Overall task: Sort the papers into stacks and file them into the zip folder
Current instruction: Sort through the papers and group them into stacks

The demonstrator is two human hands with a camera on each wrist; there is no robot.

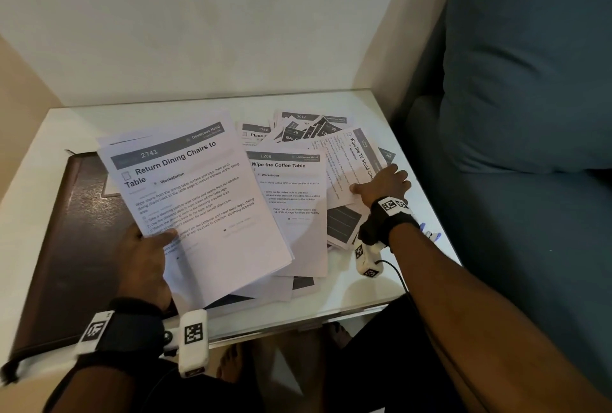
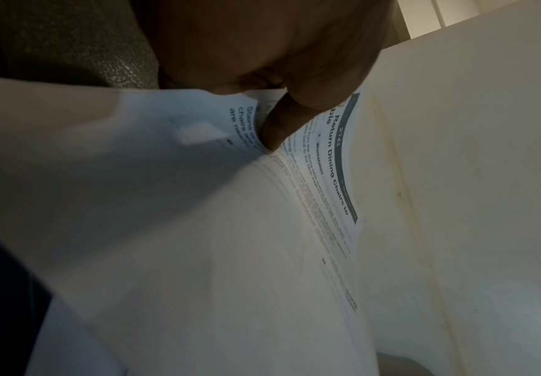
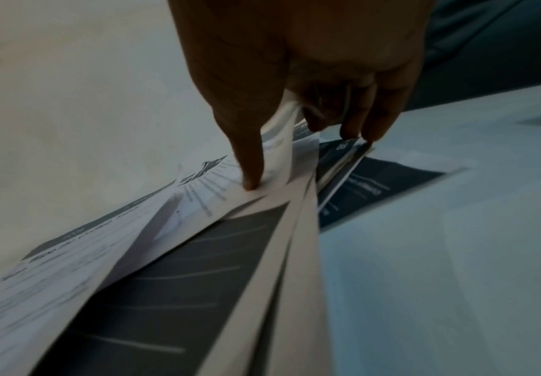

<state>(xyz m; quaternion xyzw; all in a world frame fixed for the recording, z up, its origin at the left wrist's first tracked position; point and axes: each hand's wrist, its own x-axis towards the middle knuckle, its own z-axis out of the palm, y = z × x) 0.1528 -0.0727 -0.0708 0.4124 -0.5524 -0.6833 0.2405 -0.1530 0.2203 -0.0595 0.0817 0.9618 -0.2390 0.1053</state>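
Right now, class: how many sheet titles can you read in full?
2: "Return Dining Chairs to Table" in the left hand; "Wipe the Coffee Table" mid-table. Others are partly covered.

Dim, soft light in the head view — wrist views darker, blurred near the lens.

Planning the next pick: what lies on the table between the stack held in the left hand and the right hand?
In the head view, the "Wipe the Coffee Table" sheet lies flat between the held stack in the left hand and the right hand, overlapping other loose papers.
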